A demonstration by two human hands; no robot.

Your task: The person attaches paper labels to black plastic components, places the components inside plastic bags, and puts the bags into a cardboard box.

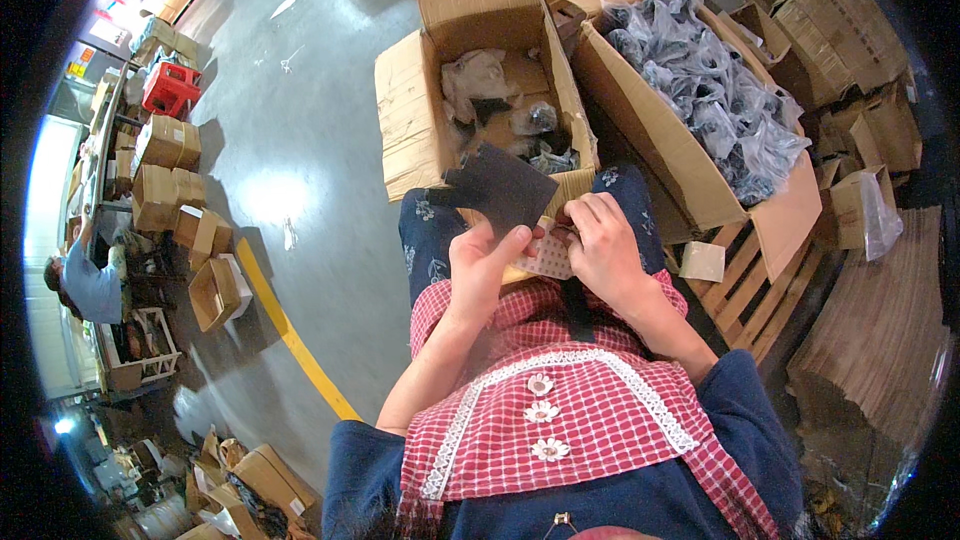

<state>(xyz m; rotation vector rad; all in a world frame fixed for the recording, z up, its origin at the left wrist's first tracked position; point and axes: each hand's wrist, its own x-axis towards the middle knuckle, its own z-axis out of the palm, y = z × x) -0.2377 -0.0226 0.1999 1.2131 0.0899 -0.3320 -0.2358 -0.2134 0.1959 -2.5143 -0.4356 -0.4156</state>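
My left hand (480, 265) grips a thin black flat piece (508, 188) with a notched edge, its thumb laid along the near side. Beside that thumb, above my lap, is a pale sheet with rows of small dark marks (547, 258). My right hand (606, 245) is closed in a pinch at the sheet's right edge; whether a smaller bit sits between its fingertips is hidden. Just beyond my hands stands an open cardboard box (408, 115) holding a few plastic-bagged dark parts (535, 118) and crumpled wrapping (475, 78).
On a wooden pallet (745, 305) at right, a large carton (640, 130) brims with bagged dark parts (700, 90). Flattened cardboard (870, 330) is stacked farther right. A yellow floor line (285, 325) runs at left, near boxes (165, 143) and another person in blue (92, 280).
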